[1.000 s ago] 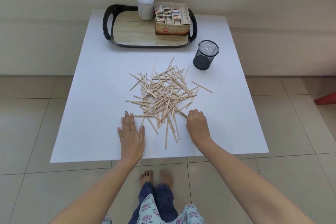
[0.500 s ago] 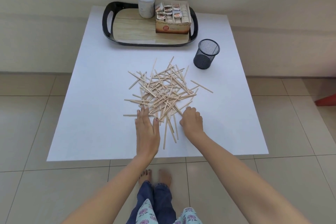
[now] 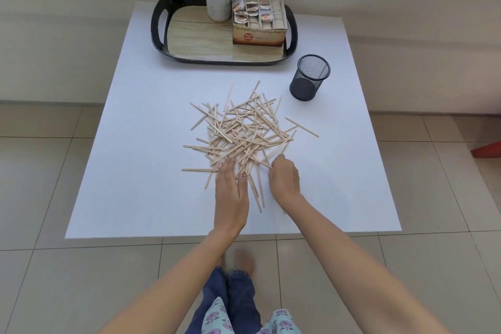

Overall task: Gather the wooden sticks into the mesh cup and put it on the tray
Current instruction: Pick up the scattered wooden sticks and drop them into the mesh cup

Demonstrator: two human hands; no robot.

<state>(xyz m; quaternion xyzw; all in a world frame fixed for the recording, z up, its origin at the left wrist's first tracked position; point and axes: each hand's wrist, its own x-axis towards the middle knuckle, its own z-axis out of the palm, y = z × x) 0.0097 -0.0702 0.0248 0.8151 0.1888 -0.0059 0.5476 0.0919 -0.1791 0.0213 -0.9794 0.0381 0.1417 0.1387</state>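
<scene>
Wooden sticks (image 3: pixel 244 133) sit in a loose, crisscrossed heap mid-desk (image 3: pixel 135 144), with wide bare white surface on both sides out to the edges. A couple of strays poke out left and right. My left grip (image 3: pixel 230 190) lies flat, fingers straight, on the near fringe of the heap. My right grip (image 3: pixel 284 176) is curled at the near-right fringe; can't tell if it's actually pinching a stick. The mesh cup (image 3: pixel 310 77) stands upright, far right of the heap, near the tray (image 3: pixel 160 35) corner but not touching. The tray hugs the far edge, its left half bare. It carries a white lidded tub (image 3: pixel 218 4) and a sachet carton (image 3: pixel 259 35); the carton's round red badge is too blurry to read.
</scene>
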